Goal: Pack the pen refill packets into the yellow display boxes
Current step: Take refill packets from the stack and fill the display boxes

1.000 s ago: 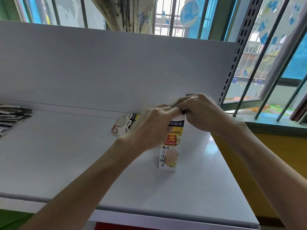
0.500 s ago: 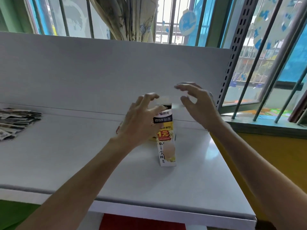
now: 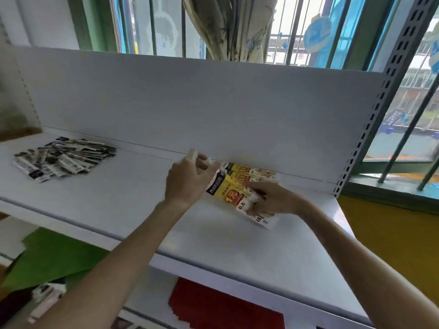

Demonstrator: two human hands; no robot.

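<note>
The right hand point(image 3: 268, 201) held a yellow display box point(image 3: 228, 191) tilted near the right end of the shelf point(image 3: 118, 205), fingers curled over its face. The left hand point(image 3: 186, 181) hovered at its dark top, fingers loosely spread. Open shelf separated it from the pen refill packets point(image 3: 64, 157), piled far left. Blur obscured any left-hand contact.

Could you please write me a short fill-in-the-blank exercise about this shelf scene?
The refill packets are piled at the ___ end of the shelf.
The right hand holds a display box coloured mostly ___.
The other boxes lie against the shelf's ___ panel.
Missing words: left; yellow; back.
</note>
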